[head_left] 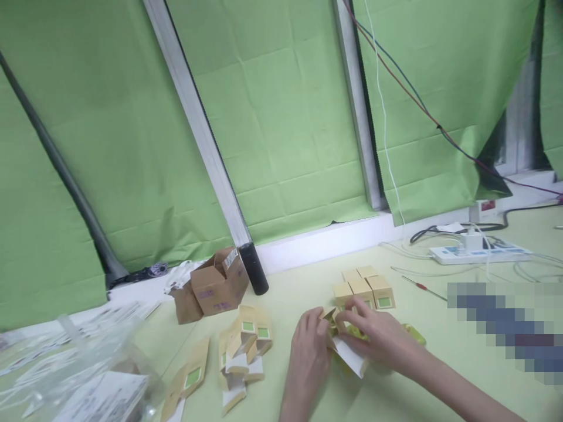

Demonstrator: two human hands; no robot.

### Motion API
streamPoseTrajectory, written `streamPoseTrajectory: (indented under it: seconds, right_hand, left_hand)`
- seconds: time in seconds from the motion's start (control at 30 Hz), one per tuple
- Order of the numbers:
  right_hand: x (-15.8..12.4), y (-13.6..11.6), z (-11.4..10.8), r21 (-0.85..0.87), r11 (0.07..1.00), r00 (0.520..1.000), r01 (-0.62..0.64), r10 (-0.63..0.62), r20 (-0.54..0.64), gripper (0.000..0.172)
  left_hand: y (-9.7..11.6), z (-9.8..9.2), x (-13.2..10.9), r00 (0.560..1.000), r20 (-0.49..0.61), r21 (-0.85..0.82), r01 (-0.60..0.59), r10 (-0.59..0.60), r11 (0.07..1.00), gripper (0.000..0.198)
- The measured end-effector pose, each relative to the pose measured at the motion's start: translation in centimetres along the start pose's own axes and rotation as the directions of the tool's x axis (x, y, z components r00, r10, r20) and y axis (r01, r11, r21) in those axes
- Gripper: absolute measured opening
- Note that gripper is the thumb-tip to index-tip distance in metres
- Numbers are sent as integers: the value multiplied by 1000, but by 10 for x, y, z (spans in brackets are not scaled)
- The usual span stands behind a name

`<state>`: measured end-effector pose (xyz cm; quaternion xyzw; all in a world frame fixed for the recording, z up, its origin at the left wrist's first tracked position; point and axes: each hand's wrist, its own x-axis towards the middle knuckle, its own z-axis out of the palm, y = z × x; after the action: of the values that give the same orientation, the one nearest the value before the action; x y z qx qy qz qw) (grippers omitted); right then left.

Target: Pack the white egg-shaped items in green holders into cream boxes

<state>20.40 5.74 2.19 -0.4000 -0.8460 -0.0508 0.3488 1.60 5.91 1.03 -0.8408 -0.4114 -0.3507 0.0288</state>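
A small tan cardboard box [329, 314] is between my two hands, its top open and a white inner flap [350, 356] sticking out toward me. My left hand [308, 346] is closed around its left side. Bent fingers of my right hand [373, 331] pinch at its open end; their exact grip is partly hidden. Something yellow-green shows inside the opening. More yellow-green pieces [413, 334] lie behind and to the right of my right hand. Just beyond the hands, several closed tan boxes [361, 287] stand grouped together.
Left of my hands lie several open, flattened tan boxes [246, 346]. Farther back are a brown carton [222, 284] and a black cylinder [254, 268]. A clear plastic bag [101, 375] is at left. A screwdriver [424, 288], power strip [479, 254] and cables are at right.
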Motion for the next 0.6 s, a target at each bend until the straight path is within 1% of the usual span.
streamPoseTrajectory:
  seconds: [0.07,0.17,0.3,0.37,0.47,0.53,0.6]
  right_hand:
    - [3,-1,-1,-29,999,1000,16,-16,-2,14]
    - [10,-7,-3,-5,999,999,45,-45,14,18]
    - [24,-15,5,37,998,997,53,-55,46,6]
    - [30,-19,13,68,997,998,45,-49,50,6]
    - [36,-24,20,122,992,999,31,-35,25,10]
    - [37,-25,20,150,989,1000,12,-12,3,9]
    - [36,-24,18,163,987,1000,-7,8,-5,10]
  left_hand:
    - [-2,0,0,999,2,34,-51,51,998,45]
    - [-7,-4,-2,998,22,19,-53,53,998,47]
    - [-11,-11,-7,998,62,5,-13,13,1000,46]
    - [-12,-15,-12,996,80,7,38,-38,999,46]
    - [-16,-25,-20,980,110,34,161,-164,986,41]
    - [-23,-38,-27,957,120,65,258,-265,964,44]
    - [-33,-57,-34,925,116,101,351,-361,931,51]
